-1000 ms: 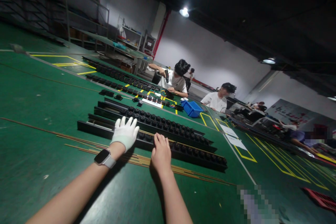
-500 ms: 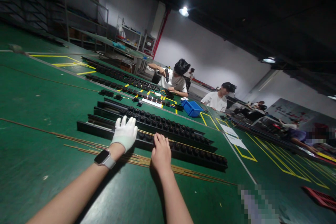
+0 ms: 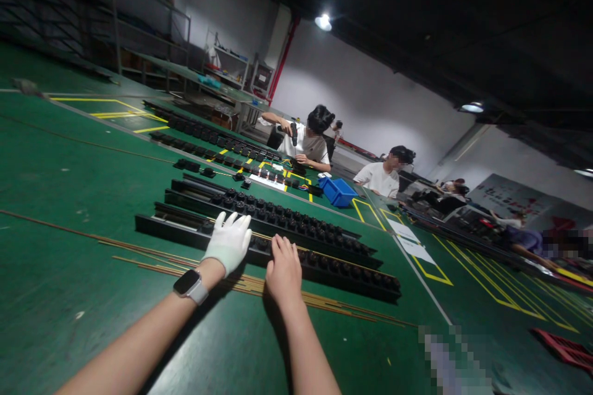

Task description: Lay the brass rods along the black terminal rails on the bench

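My left hand [image 3: 230, 241], in a white glove and with a watch on the wrist, lies over the nearest black channel rail [image 3: 173, 230]. Its fingers are stretched out and slightly apart; the thumb is hidden. Bare and further right, my right hand [image 3: 284, 268] has its fingers close together and bent over the same rail; its thumb does not show. A row of small black wheel-like pieces [image 3: 348, 267] sits in this rail. Along its top runs a thin brass-coloured rod [image 3: 319, 254], passing by both hands.
More black rails [image 3: 204, 197] lie just beyond. Loose thin rods [image 3: 259, 284] are spread on the green table [image 3: 115, 315] before the rail. A blue bin [image 3: 340, 192] stands further back, near a co-worker [image 3: 315, 145] with a power drill [image 3: 294, 134]. Another person [image 3: 382, 178] sits to the right.
My left hand has slid a little to the right along the rail, closer to my right hand. My right hand and the rail look unmoved.
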The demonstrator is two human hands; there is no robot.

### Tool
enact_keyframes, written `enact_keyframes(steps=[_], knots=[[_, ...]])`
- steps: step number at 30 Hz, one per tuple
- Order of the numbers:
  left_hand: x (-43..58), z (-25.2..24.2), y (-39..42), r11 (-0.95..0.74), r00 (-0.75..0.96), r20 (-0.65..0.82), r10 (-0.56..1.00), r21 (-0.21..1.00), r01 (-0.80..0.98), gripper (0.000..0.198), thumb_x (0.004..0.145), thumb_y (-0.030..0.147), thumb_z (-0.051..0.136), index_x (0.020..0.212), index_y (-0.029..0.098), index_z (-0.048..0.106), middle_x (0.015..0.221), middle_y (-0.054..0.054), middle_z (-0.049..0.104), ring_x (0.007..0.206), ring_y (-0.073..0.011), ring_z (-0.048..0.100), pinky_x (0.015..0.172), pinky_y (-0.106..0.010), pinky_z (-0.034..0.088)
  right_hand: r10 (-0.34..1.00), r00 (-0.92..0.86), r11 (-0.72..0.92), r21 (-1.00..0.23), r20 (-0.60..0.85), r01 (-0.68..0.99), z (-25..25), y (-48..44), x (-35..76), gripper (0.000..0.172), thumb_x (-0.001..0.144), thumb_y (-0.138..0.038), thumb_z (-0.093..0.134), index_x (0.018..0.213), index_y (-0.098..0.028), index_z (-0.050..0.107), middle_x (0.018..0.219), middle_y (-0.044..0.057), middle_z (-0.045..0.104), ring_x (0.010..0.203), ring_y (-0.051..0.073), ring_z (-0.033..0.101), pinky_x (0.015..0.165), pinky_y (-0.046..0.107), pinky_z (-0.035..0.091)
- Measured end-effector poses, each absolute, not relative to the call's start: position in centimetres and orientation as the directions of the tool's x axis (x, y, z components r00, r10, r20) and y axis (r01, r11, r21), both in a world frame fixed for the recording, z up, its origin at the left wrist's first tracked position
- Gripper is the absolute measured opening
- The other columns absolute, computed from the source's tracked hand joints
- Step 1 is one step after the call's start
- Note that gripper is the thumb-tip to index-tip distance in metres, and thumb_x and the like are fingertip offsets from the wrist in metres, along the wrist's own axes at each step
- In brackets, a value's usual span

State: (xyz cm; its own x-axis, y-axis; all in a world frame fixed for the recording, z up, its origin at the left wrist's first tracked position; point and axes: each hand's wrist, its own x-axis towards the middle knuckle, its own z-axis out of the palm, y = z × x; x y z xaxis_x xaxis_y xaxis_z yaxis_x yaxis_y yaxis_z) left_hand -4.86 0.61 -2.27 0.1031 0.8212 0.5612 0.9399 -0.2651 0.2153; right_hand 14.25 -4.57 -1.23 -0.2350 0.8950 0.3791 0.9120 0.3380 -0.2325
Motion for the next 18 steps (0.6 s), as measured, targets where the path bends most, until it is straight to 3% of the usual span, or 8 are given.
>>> enact_keyframes(steps=[5,11,18], knots=[[-5.0,-2.3,0.8,-0.264,0.104,0.556,0.825,0.216,0.94,0.047,0.101,0.031,0.039,0.138,0.018,0.066,0.138,-0.012,0.07,0.136,-0.0336,0.054,0.125,-0.056,0.019,0.874,-0.314,0.411,-0.219,0.37,0.885,-0.3,-4.4,12.0,0.08,0.083,-0.005,0.046,0.162,-0.011,0.036,0.171,0.009,0.029,0.16,0.026,0.019,0.131,0.051,0.02],[-5.1,-2.6,1.0,-0.262,0.103,0.549,0.83,0.219,0.94,0.047,0.101,0.031,0.041,0.138,0.019,0.067,0.139,-0.011,0.07,0.136,-0.0327,0.055,0.126,-0.054,0.018,0.882,-0.385,0.44,-0.179,0.271,0.88,0.1,-3.8,10.5,0.08,0.085,-0.01,0.05,0.163,-0.007,0.033,0.171,0.012,0.028,0.16,0.028,0.021,0.132,0.052,0.016],[-5.0,-2.3,0.8,-0.264,0.089,0.552,0.829,0.245,0.933,0.047,0.101,0.03,0.041,0.137,0.018,0.067,0.137,-0.012,0.071,0.134,-0.0341,0.057,0.124,-0.056,0.02,0.885,-0.388,0.434,-0.158,0.255,0.887,0.2,-4.0,12.1,0.082,0.083,-0.007,0.049,0.163,-0.008,0.033,0.171,0.011,0.028,0.159,0.026,0.022,0.132,0.048,0.018]])
